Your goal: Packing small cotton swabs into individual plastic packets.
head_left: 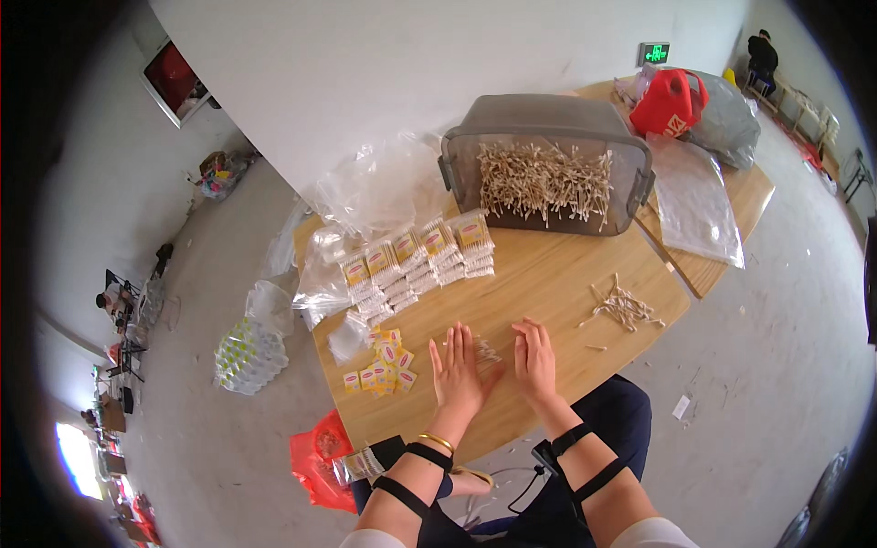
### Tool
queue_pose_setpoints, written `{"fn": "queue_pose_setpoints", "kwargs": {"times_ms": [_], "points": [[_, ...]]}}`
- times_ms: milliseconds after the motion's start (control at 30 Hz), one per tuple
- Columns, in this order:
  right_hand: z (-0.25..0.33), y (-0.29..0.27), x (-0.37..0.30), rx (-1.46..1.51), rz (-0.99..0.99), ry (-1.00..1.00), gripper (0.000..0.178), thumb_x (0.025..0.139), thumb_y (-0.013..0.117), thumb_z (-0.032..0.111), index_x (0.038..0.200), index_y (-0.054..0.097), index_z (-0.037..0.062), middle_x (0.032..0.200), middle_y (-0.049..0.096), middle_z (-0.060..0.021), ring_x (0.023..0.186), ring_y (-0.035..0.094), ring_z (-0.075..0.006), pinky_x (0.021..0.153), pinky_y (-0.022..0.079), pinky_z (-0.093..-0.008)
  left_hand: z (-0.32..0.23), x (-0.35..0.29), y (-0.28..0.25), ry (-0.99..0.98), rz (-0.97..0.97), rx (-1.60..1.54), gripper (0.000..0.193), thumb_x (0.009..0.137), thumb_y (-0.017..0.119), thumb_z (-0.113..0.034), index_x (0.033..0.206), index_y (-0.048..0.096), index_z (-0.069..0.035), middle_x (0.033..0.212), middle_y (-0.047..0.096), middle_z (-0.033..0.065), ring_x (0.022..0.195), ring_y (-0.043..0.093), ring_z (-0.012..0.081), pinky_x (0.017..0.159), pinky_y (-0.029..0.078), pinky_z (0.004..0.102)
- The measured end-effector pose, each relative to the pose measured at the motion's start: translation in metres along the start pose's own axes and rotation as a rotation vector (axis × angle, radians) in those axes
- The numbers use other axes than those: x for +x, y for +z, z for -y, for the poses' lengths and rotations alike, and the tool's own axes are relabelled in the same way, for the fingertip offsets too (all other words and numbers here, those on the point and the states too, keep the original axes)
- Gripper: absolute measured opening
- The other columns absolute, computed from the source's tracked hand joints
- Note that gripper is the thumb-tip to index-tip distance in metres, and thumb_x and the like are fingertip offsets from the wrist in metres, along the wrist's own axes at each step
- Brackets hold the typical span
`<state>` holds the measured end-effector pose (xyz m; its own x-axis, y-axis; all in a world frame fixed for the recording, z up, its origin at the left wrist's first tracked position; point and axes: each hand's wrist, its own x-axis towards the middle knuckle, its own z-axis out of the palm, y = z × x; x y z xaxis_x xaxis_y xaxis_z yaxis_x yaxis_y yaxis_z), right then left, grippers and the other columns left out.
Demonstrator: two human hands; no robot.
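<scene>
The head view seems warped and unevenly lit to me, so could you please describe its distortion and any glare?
In the head view, the fisheye lens bows the edges of the table and leaves dark, rounded corners; in the head view, the bright patch at lower left is blown out to white; also in the head view, the clear plastic bag behind the packets catches pale highlights.

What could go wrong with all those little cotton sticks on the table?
The grey tub seems to lie on its side with its mouth facing the hands, so a knock might let the cotton swabs inside slide out. The loose pile of swabs sits near the right edge of the table, so some might roll off. And a few small swabs lie between the left hand and right hand, so a careless sweep could scatter them.
</scene>
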<state>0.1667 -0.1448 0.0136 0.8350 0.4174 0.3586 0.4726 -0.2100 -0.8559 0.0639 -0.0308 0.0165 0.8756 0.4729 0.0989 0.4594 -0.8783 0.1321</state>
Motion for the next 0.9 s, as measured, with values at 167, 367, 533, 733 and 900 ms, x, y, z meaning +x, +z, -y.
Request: {"fn": "queue_pose_setpoints", "kwargs": {"times_ms": [167, 367, 533, 733, 900], "points": [[0.002, -0.001, 0.000, 0.010, -0.006, -0.016, 0.022, 0.099, 0.051, 0.006, 0.119, 0.059, 0.0030, 0.122, 0.058, -0.0253, 0.117, 0.056, -0.0439, 0.097, 0.048, -0.0458, 0.002, -0.022, 0.003, 0.061, 0.011, 0.045, 0.101, 0.088, 0.058, -0.065, 0.154, 0.026, 0.005, 0.161, 0.030, 0.0214, 0.153, 0.021, 0.0280, 0.124, 0.003, 0.0564], [0.002, -0.002, 0.001, 0.017, -0.005, -0.008, 0.022, 0.098, 0.050, 0.006, 0.119, 0.058, 0.0025, 0.123, 0.058, -0.0248, 0.118, 0.055, -0.0440, 0.098, 0.048, -0.0460, 0.002, -0.013, 0.003, 0.072, 0.011, 0.073, 0.101, 0.090, 0.055, -0.066, 0.154, 0.025, 0.006, 0.163, 0.026, 0.0217, 0.154, 0.018, 0.0295, 0.124, 0.002, 0.0573], [-0.002, -0.002, 0.001, 0.007, -0.011, -0.015, 0.023, 0.097, 0.051, 0.006, 0.119, 0.058, 0.0024, 0.123, 0.058, -0.0243, 0.119, 0.055, -0.0435, 0.099, 0.048, -0.0455, 0.000, -0.009, 0.002, 0.050, -0.007, 0.031, 0.101, 0.091, 0.052, -0.066, 0.154, 0.024, 0.007, 0.163, 0.024, 0.0225, 0.155, 0.014, 0.0301, 0.123, 0.001, 0.0569], [0.001, -0.001, 0.000, 0.023, -0.012, 0.022, 0.024, 0.097, 0.051, 0.004, 0.119, 0.058, 0.0024, 0.122, 0.058, -0.0236, 0.120, 0.055, -0.0417, 0.099, 0.047, -0.0451, -0.001, -0.024, 0.005, 0.147, 0.070, -0.018, 0.099, 0.093, 0.051, -0.065, 0.154, 0.025, 0.008, 0.163, 0.024, 0.0237, 0.154, 0.017, 0.0315, 0.124, 0.004, 0.0557], [-0.001, -0.003, 0.000, 0.070, -0.011, -0.023, 0.024, 0.097, 0.049, 0.002, 0.119, 0.058, 0.0026, 0.121, 0.059, -0.0225, 0.122, 0.055, -0.0406, 0.099, 0.047, -0.0446, -0.007, -0.030, -0.007, 0.122, 0.116, -0.088, 0.094, 0.093, 0.054, -0.060, 0.154, 0.026, 0.007, 0.162, 0.024, 0.0235, 0.154, 0.017, 0.0333, 0.123, 0.004, 0.0579]]}}
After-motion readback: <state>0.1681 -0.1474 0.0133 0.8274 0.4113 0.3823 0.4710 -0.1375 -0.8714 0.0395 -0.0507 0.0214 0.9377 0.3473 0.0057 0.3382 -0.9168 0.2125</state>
